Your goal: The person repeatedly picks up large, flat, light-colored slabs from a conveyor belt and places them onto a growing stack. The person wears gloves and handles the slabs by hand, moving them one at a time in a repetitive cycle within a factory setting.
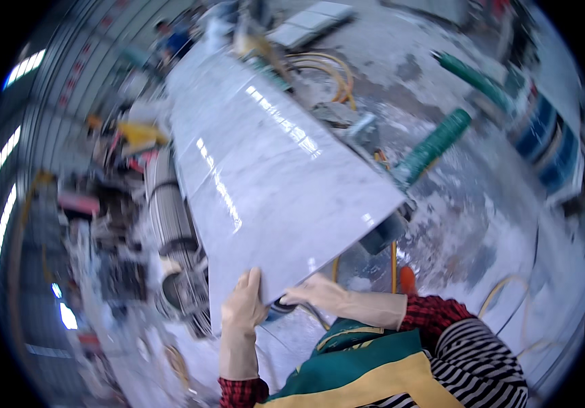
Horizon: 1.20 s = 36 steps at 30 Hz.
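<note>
A glossy, flat, pale grey stone slab (286,194) stretches from near to far; the cream-gloved left hand (243,300) lays its fingers together over the slab's near left corner; the cream-gloved right hand (318,293) meets its near edge; whether either clamps, I cannot tell

The left hand (243,303), gloved, is at the near left, its fingers (254,279) together and pointing far, with the left forearm (239,353) running back toward the near side. The right hand (314,291), also gloved, is just beside it, pointing left, with the right forearm (381,309) stretching away to the right.
</note>
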Motion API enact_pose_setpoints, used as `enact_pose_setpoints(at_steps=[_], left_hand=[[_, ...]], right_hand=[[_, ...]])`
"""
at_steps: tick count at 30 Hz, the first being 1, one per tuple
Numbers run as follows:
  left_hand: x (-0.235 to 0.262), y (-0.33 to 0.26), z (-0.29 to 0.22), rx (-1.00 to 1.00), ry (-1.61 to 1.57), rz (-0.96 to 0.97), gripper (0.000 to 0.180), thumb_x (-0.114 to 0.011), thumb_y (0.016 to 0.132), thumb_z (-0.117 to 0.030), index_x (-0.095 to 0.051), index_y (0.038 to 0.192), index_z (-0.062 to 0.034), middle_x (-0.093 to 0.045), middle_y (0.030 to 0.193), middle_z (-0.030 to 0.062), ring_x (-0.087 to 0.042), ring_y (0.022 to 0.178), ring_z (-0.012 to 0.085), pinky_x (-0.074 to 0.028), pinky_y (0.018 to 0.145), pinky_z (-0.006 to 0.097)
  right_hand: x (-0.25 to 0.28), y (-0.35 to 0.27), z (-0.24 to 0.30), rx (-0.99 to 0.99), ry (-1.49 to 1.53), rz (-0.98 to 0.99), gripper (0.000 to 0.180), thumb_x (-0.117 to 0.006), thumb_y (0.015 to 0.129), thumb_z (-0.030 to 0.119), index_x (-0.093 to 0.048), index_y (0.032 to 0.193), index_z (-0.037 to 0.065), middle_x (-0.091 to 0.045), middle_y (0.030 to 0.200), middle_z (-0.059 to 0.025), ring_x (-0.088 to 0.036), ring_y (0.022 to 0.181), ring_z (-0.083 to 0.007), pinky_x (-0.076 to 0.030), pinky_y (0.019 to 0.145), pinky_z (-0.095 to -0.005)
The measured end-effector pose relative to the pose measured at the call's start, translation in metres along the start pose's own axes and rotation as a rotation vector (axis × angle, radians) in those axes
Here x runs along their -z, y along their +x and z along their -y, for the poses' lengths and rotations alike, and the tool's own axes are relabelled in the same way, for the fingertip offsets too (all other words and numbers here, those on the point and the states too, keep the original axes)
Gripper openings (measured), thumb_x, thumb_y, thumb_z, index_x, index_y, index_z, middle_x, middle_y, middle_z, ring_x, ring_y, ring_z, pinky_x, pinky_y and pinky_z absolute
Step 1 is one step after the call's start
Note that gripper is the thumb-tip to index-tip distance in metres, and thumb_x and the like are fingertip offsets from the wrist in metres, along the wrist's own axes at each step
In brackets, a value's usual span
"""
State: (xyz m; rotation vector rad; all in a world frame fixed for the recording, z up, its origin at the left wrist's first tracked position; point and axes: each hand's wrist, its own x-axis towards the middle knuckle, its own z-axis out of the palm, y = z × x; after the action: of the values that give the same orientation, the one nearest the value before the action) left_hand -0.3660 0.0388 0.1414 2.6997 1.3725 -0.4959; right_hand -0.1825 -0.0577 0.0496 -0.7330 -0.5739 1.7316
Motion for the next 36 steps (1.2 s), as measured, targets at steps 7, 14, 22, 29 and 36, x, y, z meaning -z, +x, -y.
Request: enact_pose_setpoints(at_steps=[7, 14, 22, 29, 36], left_hand=[[-0.021, -0.087, 0.065, -0.235, -0.382, -0.517, 0.079, -0.085, 0.073, -0.018, -0.053, 0.143, -0.0012, -0.057, 0.143, 0.0244, -0.057, 0.128, 0.0428, -0.046, 0.109, 0.049], [-0.118, -0.159, 0.148, 0.115, -0.677, -0.948, 0.059, -0.083, 0.074, -0.009, -0.064, 0.129, -0.0002, -0.069, 0.122, 0.0216, -0.065, 0.108, 0.0401, -0.052, 0.095, 0.046], [-0.187, -0.158, 0.158, 0.179, -1.193, -0.799, 0.021, -0.073, 0.09, -0.011, -0.074, 0.111, -0.006, -0.075, 0.103, 0.0186, -0.071, 0.094, 0.039, -0.057, 0.083, 0.043], [-0.181, -0.138, 0.159, 0.002, -1.161, -0.585, 0.024, -0.067, 0.094, -0.019, -0.075, 0.112, -0.0069, -0.075, 0.107, 0.0154, -0.071, 0.098, 0.0368, -0.058, 0.085, 0.042], [-0.19, -0.134, 0.138, -0.013, -1.166, -0.584, 0.021, -0.07, 0.093, -0.019, -0.076, 0.11, -0.0079, -0.075, 0.102, 0.0157, -0.072, 0.092, 0.036, -0.059, 0.08, 0.041]], right_hand=[[-0.019, -0.017, 0.008, -0.006, -0.2, -0.395, 0.046, -0.061, 0.105, 0.026, -0.06, 0.123, -0.017, -0.073, 0.112, -0.0264, -0.074, 0.103, -0.0339, -0.058, 0.095, -0.0419], [-0.013, -0.022, 0.003, 0.059, -0.271, -0.771, 0.036, -0.065, 0.102, 0.022, -0.059, 0.114, -0.012, -0.072, 0.1, -0.0252, -0.074, 0.091, -0.032, -0.062, 0.086, -0.0424], [-0.04, 0.0, 0.024, 0.263, -0.264, -0.858, 0.026, -0.07, 0.1, 0.026, -0.062, 0.099, 0.001, -0.066, 0.083, -0.0111, -0.069, 0.074, -0.0237, -0.06, 0.076, -0.0396], [-0.057, 0.009, 0.037, 0.317, -0.292, -0.884, 0.024, -0.068, 0.102, 0.026, -0.063, 0.105, 0.003, -0.064, 0.086, -0.0062, -0.064, 0.072, -0.0178, -0.057, 0.072, -0.034], [-0.084, 0.019, 0.046, 0.392, -0.317, -0.96, 0.024, -0.07, 0.101, 0.027, -0.062, 0.099, 0.004, -0.063, 0.084, -0.0051, -0.063, 0.07, -0.0175, -0.057, 0.071, -0.0334]])
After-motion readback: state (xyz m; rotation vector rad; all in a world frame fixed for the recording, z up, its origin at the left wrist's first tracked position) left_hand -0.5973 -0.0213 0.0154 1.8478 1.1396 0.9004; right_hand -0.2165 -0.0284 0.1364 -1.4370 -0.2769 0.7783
